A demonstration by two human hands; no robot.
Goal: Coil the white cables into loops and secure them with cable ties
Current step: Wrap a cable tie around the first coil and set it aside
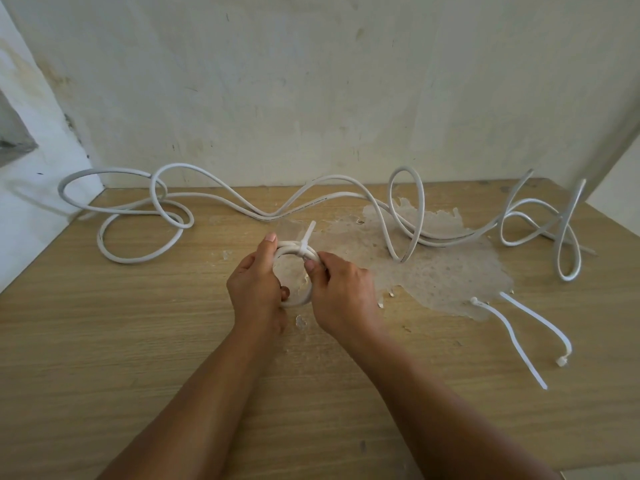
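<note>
A small coil of white cable point(297, 300) stands between my hands at the middle of the wooden table point(104, 341). A white cable tie point(304, 247) wraps the coil's top, its tail sticking up and away. My left hand point(258, 289) grips the coil's left side, thumb along the top. My right hand point(341, 296) pinches the coil at the tie, on the right side. Long loose white cables point(277, 213) snake across the back of the table in open loops.
Two spare white cable ties point(509, 336) point(540, 318) lie on the table to the right of my hands. A patch of peeled veneer point(450, 271) spreads across the right middle. A stained wall point(311, 81) stands just behind the table.
</note>
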